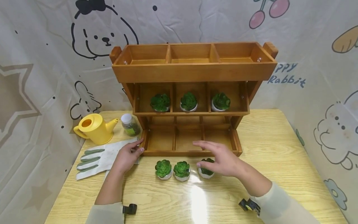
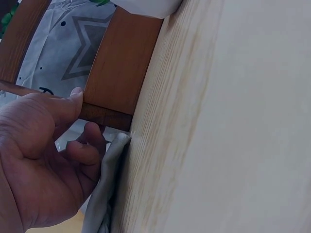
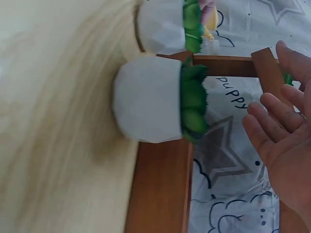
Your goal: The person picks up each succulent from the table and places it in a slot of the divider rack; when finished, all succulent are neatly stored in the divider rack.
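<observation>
A wooden three-tier shelf (image 1: pixel 195 72) stands at the back of the table. My left hand (image 1: pixel 127 156) grips its lower left front corner; in the left wrist view, the thumb (image 2: pixel 75 99) lies against the wood and the other fingers are curled. My right hand (image 1: pixel 223 158) hovers with fingers extended over the rightmost potted succulent (image 1: pixel 206 175), partly hiding it, and holds nothing. Two more potted succulents, a left one (image 1: pixel 163 169) and a middle one (image 1: pixel 182 171), stand in front of the shelf. The right wrist view shows a white pot (image 3: pixel 148 99) apart from the open palm (image 3: pixel 286 131).
Three succulents, including a middle one (image 1: pixel 189 101), sit in the second tier's compartments. A yellow watering can (image 1: pixel 96 129), a lidded jar (image 1: pixel 130 125) and white-and-green gloves (image 1: pixel 95 160) lie left of the shelf. A printed cloth (image 1: pixel 179 21) hangs behind.
</observation>
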`<state>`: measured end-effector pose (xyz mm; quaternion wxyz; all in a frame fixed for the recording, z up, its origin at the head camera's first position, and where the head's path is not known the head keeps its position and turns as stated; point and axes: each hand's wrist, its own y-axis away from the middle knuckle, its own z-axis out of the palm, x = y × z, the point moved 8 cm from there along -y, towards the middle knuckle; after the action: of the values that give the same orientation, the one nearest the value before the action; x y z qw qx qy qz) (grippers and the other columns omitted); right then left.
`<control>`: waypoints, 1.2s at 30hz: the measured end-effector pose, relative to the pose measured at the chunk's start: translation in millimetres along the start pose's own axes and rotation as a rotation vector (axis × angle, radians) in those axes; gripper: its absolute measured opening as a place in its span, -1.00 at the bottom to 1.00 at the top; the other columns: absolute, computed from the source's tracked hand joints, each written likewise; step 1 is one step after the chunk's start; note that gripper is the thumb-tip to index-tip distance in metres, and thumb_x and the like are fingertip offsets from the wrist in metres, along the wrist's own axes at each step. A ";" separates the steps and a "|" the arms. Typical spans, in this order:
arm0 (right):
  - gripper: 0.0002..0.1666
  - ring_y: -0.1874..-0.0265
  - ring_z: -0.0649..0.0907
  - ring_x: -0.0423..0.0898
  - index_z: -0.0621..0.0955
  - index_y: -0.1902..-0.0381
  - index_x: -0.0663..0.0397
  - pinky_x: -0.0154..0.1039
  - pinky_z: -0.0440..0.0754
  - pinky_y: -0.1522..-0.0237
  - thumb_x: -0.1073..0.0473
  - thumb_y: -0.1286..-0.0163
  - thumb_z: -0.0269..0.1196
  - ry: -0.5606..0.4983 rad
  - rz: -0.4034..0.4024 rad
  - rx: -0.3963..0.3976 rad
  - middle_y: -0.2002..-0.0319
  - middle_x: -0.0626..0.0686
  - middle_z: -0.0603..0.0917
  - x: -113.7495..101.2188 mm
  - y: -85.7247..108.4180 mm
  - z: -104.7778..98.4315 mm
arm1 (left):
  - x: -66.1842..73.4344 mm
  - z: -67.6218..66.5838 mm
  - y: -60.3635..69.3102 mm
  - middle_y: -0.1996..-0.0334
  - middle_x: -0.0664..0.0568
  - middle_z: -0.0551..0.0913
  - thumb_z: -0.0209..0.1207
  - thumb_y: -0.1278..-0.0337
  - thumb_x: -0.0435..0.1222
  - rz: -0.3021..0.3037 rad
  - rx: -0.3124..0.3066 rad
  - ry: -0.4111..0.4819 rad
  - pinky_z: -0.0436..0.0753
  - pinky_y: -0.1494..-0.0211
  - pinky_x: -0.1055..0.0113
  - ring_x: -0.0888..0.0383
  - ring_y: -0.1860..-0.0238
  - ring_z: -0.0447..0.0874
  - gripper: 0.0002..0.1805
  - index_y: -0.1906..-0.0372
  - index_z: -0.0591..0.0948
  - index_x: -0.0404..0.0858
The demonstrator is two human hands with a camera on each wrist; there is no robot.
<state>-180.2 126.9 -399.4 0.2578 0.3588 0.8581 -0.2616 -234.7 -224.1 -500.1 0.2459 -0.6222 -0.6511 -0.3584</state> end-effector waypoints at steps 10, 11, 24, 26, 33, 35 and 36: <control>-0.15 -0.34 0.56 0.04 0.48 -0.49 -0.12 0.10 0.49 -0.33 -0.12 -0.29 0.50 0.014 0.060 -0.052 -0.38 -0.04 0.56 16.9 17.4 16.0 | -0.1 -0.8 -1.0 0.00 -0.10 0.65 0.22 -0.50 -0.14 0.002 -0.002 -0.006 0.53 0.01 0.14 -0.01 -0.02 0.59 -0.45 -0.50 0.49 -0.05; -0.14 -0.34 0.56 0.04 0.48 -0.48 -0.12 0.09 0.49 -0.33 -0.12 -0.28 0.51 0.018 0.069 -0.058 -0.37 -0.05 0.57 18.8 19.0 17.4 | 0.1 -1.0 -1.0 0.00 -0.10 0.65 0.22 -0.50 -0.15 0.003 0.000 -0.008 0.53 0.01 0.14 -0.01 -0.02 0.59 -0.45 -0.50 0.49 -0.05; 0.05 -0.34 0.54 0.11 0.45 -0.51 -0.11 0.17 0.45 -0.35 -0.08 -0.08 0.63 0.018 0.168 -0.145 -0.38 0.02 0.55 46.5 34.9 28.9 | -0.1 -0.1 -0.7 -0.05 -0.13 0.62 0.21 -0.51 -0.14 0.004 -0.018 0.011 0.55 -0.07 0.05 -0.04 -0.05 0.58 -0.44 -0.51 0.48 -0.07; 0.07 -0.35 0.53 0.13 0.45 -0.52 -0.10 0.19 0.44 -0.35 -0.09 -0.07 0.64 0.018 0.179 -0.156 -0.39 0.04 0.55 49.5 35.3 30.0 | -0.1 -0.1 -0.8 -0.05 -0.13 0.62 0.21 -0.51 -0.14 0.003 -0.020 0.009 0.55 -0.07 0.04 -0.04 -0.06 0.58 -0.44 -0.51 0.47 -0.07; 0.12 -0.32 0.56 0.10 0.46 -0.50 -0.07 0.11 0.49 -0.33 -0.17 -0.01 0.65 -0.001 0.214 -0.196 -0.40 0.04 0.54 57.2 36.6 36.6 | 0.3 0.3 -0.6 -0.03 -0.12 0.62 0.21 -0.51 -0.15 0.006 -0.021 0.007 0.55 -0.04 0.08 -0.03 -0.04 0.58 -0.45 -0.51 0.47 -0.08; 0.12 -0.31 0.56 0.10 0.46 -0.50 -0.04 0.09 0.50 -0.32 -0.13 -0.01 0.67 -0.004 0.216 -0.212 -0.39 0.06 0.54 58.8 37.1 39.3 | 0.3 0.3 -0.4 -0.02 -0.12 0.62 0.21 -0.51 -0.15 0.008 -0.022 0.004 0.55 -0.03 0.08 -0.02 -0.03 0.59 -0.45 -0.51 0.47 -0.08; 0.11 -0.31 0.57 0.09 0.46 -0.50 -0.04 0.09 0.50 -0.32 -0.09 -0.01 0.67 -0.003 0.219 -0.220 -0.39 0.07 0.54 59.6 37.6 40.4 | 0.4 0.2 -0.4 -0.02 -0.12 0.62 0.21 -0.51 -0.15 0.008 -0.022 0.004 0.55 -0.03 0.09 -0.02 -0.03 0.59 -0.44 -0.51 0.47 -0.08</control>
<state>-178.1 152.7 -476.4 0.3239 0.4194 0.8369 -0.1370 -235.1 -223.7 -500.0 0.2419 -0.6266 -0.6441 -0.3660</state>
